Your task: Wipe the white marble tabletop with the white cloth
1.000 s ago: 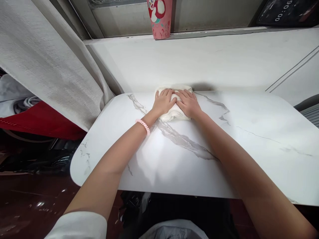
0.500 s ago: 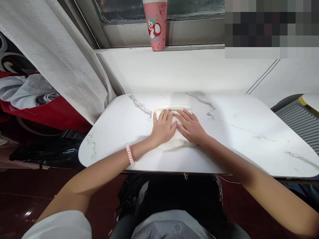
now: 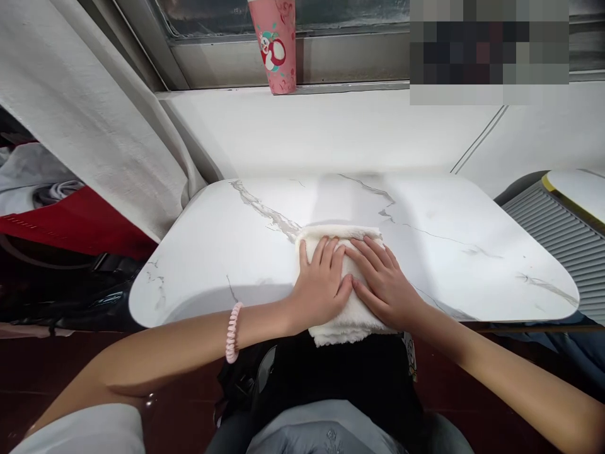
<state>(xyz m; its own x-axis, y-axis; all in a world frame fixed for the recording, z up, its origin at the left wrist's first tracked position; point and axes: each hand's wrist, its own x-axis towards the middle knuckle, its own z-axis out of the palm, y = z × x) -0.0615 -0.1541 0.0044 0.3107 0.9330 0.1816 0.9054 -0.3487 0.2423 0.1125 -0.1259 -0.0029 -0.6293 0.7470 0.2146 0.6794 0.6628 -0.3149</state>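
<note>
A folded white cloth (image 3: pixel 352 315) lies on the white marble-patterned table (image 3: pixel 227 252), its near end hanging past the front edge. My left hand (image 3: pixel 321 284) rests flat on the cloth's left part, fingers stretched forward. On its right part lies my right hand (image 3: pixel 382 280), also flat with fingers extended. The two thumbs meet near the cloth's middle. A pink coil band (image 3: pixel 233 333) circles my left wrist. Much of the cloth's top is hidden under my hands.
A pink cup (image 3: pixel 275 53) stands on the window ledge behind the table. A pale curtain (image 3: pixel 108 113) hangs at the left beside a red bag (image 3: pixel 89 221). At the right is a grey ribbed surface (image 3: pixel 553 221) with a white, yellow-edged top (image 3: pixel 579 189).
Both hands have slid the cloth toward me, from mid-table to the front edge, and slightly right within the view. The view itself has shifted a little to the right.
</note>
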